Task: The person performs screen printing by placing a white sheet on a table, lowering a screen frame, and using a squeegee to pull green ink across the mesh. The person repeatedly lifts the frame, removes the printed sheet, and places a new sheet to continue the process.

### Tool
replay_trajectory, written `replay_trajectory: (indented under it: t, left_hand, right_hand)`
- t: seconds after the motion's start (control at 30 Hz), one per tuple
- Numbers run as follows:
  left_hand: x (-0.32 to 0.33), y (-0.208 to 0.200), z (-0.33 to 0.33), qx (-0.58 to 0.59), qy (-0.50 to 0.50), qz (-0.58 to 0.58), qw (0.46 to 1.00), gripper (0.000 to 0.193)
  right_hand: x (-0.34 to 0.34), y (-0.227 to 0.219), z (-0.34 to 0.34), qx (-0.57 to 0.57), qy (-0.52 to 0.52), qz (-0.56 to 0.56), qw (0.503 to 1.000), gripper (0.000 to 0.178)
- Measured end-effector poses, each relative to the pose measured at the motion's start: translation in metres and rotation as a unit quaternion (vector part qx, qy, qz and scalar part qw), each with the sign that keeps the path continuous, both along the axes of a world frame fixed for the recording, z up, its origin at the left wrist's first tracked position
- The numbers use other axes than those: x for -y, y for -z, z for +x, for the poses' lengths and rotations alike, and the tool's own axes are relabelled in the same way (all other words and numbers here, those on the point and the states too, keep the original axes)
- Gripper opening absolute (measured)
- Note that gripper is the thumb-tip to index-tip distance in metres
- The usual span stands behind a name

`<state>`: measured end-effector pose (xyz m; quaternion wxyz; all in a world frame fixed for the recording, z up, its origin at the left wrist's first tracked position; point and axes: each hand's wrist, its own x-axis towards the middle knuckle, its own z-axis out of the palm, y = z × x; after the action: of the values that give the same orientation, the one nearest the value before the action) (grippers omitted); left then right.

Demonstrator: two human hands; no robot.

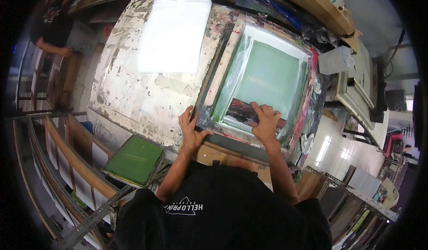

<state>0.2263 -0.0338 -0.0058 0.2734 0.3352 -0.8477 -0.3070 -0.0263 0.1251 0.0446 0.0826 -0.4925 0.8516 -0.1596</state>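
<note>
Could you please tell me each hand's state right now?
Left hand: open, at a corner of the wooden frame.
Right hand: holding the stained squeegee.

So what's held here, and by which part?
The right hand holds the squeegee toward its right end; the left hand is at the screen frame's near-left corner, grip unclear.

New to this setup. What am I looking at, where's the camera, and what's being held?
No machine here: these are a person's own bare hands. The single picture comes from a fisheye camera on their head, looking down, so straight edges bend near the rim.

On the worn, paint-flecked table lie white sheets and, to their right, a framed green screen. The right hand holds a dark, stained bar over the screen's near end; the left hand is spread at the frame's near left corner.
</note>
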Motion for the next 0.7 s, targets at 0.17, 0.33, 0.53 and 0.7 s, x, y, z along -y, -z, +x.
replay_trajectory:
  t: [0.17,0.33,0.53,0.7]
  left_hand:
    - [-0.001,0.004,0.005,-0.003,-0.005,0.022,1.0,0.089]
    - [-0.002,0.004,0.01,0.032,-0.007,0.036,0.999,0.095]
    - [-0.002,0.003,0.01,-0.004,-0.006,0.075,0.997,0.093]
    - [-0.004,0.003,0.008,-0.024,-0.009,0.076,0.997,0.096]
  right_hand:
    - [0.043,0.012,-0.079,-0.068,0.018,-0.065,0.995,0.079]
    - [0.098,0.018,-0.174,-0.111,0.031,-0.091,0.989,0.08]
    - [0.146,0.023,-0.26,-0.178,0.033,-0.136,0.974,0.08]
    - [0.163,0.007,-0.298,-0.095,0.007,-0.128,0.987,0.072]
